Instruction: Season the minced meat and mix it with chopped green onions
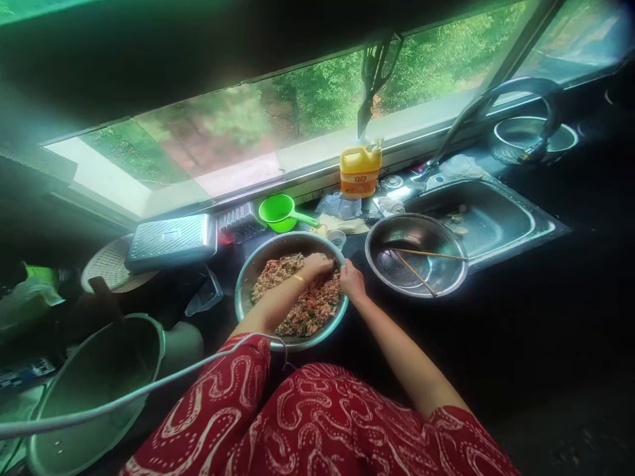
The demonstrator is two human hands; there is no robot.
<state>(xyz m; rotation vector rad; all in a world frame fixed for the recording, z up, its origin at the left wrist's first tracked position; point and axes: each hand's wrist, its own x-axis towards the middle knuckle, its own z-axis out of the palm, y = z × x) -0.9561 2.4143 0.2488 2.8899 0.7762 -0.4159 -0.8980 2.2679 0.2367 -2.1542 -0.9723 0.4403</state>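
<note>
Red sleeves (317, 423): mine, cut off below.
Left hand (316, 266): fingertips buried in mince (302, 297), grip hidden.
Right hand (351, 280): grasping bowl rim (341, 311).
Worktop (496, 317): too dark.

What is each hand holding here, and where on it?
Left hand is sunk in the minced filling; whether it grips any cannot be told. Right hand holds the steel bowl by its right rim.

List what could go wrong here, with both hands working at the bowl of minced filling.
1. The steel bowl sits near the counter's front edge; hard pressing by the left hand might tip or slide it toward the person.
2. The right hand grips the rim beside the filling; a greasy rim could slip.
3. The white cable hangs across the lap close to the bowl and could snag a forearm.
</note>
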